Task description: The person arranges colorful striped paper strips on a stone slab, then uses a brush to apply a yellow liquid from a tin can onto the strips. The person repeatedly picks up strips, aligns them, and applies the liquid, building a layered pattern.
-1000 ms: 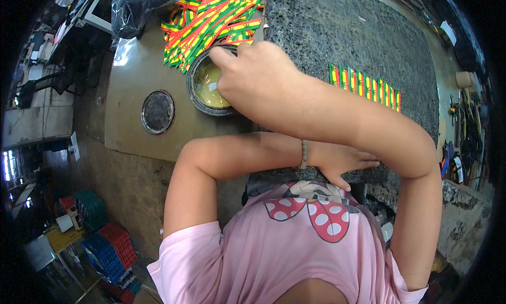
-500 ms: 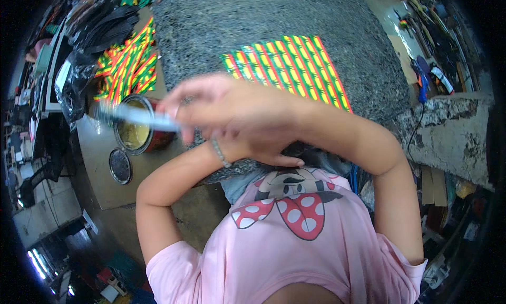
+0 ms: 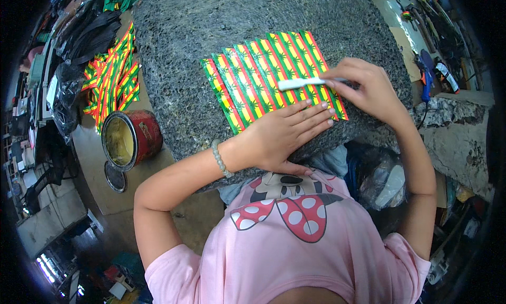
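Striped red, yellow and green strips [image 3: 271,77], about eight side by side, lie on the grey speckled slab [image 3: 211,19]. Left hand [image 3: 282,135] presses flat, fingers together, pinning their lower ends. Right hand [image 3: 369,90] pinches one white brush [image 3: 300,83] across them. One open red tin [image 3: 129,139] stands left, beside a loose strip pile [image 3: 110,77].

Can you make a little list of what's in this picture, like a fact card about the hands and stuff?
Left hand: flat on the near edge of the striped strips, fingers spread
Right hand: holds a white brush over the strips
Strips: red, yellow and green, side by side on a grey speckled slab
Can: red, open, yellowish inside, left of the slab
Lid: round, lies beside the can
More strips: loose pile beyond the can
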`<state>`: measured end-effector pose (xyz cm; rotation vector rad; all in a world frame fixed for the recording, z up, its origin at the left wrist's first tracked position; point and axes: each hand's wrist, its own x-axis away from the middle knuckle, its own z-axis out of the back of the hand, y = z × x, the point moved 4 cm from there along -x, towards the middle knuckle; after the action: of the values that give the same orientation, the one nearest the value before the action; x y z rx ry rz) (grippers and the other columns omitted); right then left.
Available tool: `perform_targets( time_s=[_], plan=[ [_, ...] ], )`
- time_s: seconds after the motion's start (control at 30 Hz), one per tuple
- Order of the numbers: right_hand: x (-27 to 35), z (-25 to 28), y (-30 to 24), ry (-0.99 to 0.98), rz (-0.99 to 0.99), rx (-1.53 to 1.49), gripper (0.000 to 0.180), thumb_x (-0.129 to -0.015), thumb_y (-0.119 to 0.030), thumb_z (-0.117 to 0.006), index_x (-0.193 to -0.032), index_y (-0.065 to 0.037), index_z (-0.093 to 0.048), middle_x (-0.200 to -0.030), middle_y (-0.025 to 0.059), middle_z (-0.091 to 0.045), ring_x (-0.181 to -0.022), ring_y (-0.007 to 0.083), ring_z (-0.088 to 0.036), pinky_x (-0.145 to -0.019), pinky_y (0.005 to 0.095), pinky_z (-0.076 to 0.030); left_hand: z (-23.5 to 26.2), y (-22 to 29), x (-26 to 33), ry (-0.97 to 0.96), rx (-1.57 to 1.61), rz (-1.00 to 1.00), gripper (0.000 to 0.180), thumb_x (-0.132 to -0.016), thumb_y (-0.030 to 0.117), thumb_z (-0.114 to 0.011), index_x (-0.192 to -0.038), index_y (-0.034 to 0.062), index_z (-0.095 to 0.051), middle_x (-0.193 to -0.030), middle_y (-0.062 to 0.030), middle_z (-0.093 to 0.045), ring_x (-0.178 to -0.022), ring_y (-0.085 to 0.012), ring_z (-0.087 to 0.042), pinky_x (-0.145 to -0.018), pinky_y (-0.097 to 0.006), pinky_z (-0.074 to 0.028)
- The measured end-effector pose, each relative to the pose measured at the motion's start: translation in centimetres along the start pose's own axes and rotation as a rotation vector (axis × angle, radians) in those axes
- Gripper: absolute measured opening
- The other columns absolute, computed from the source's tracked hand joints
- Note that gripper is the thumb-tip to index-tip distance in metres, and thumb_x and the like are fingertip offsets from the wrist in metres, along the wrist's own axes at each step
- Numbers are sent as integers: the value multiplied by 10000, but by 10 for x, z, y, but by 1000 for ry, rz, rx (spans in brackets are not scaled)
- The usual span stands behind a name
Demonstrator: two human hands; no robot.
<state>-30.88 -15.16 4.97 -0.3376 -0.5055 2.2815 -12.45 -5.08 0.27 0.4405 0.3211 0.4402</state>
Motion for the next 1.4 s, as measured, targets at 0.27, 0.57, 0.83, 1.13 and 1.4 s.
perform_targets(
  time_s=[0.27,0.57,0.83,1.13,1.4],
  plan=[
    [-92,-12,12,293,189,324,195,-932,-211,-669,-1100,-144,-741,-940,45,-688,-845,246,-658,-770,374,-499,1,-1,-1,-17,-5,0,986,-880,666,-546,-1503,-72,-348,-1621,-184,-303,-1518,-281,-275,-1254,-418,-199],
    [-24,-4,-10,-52,148,121,189,-937,-264,-651,-1084,-206,-753,-912,30,-692,-888,218,-643,-840,390,-387,2,-2,1,-17,20,6,973,-885,652,-561,-1523,-46,-333,-1628,-164,-303,-1516,-277,-284,-1246,-416,-220],
    [-76,-2,13,481,313,507,306,-856,-166,-727,-1158,-214,-725,-993,4,-667,-900,192,-618,-870,383,-364,5,-1,-2,-17,14,26,957,-876,650,-568,-1513,-36,-364,-1616,-152,-335,-1497,-272,-328,-1233,-415,-258],
    [6,18,-7,133,207,329,156,-868,-199,-710,-1019,-193,-747,-852,-1,-601,-856,195,-592,-877,409,-376,6,-1,-2,-33,17,25,952,-878,640,-570,-1517,-34,-359,-1618,-152,-330,-1499,-273,-326,-1230,-417,-266],
    [-87,-4,44,312,198,393,171,-922,-229,-691,-1058,-145,-750,-931,2,-677,-926,190,-609,-880,358,-367,6,0,-2,-32,19,20,961,-867,638,-583,-1505,-49,-368,-1619,-157,-326,-1502,-272,-316,-1235,-415,-255]
  ],
)
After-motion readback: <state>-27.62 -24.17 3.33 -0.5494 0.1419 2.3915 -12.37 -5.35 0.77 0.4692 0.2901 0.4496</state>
